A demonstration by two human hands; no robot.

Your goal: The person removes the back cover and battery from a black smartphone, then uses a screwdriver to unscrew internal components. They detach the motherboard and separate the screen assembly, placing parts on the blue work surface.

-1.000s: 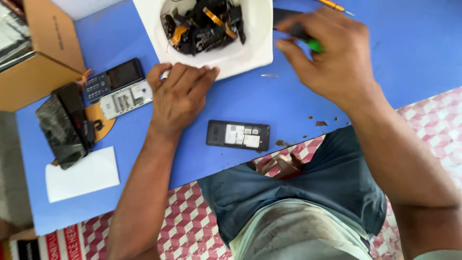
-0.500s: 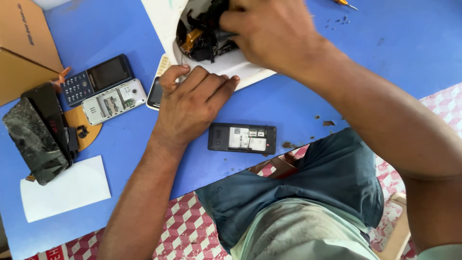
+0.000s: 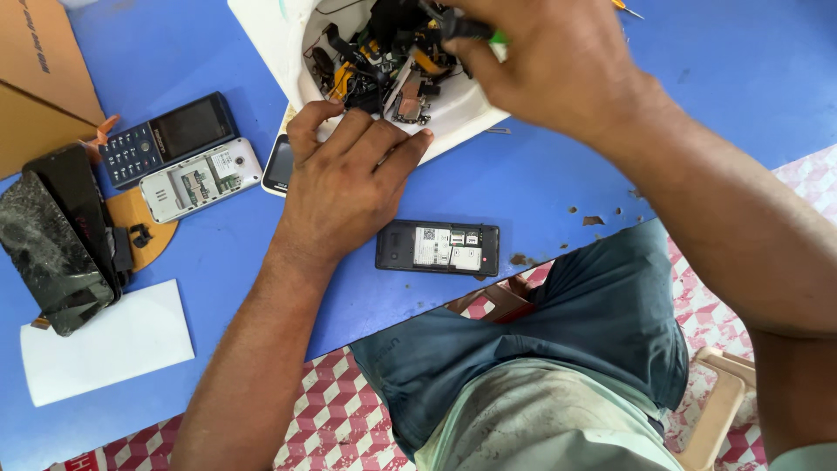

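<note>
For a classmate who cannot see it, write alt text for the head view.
The right hand holds a green-tipped tool over a white tray of phone parts; the left hand rests at the tray's edge. An opened phone lies on the blue table.

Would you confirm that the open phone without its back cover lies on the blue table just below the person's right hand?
Not quite: in the head view the open phone lies on the blue table just below the left hand. The right hand is up over the white tray of parts.
</note>
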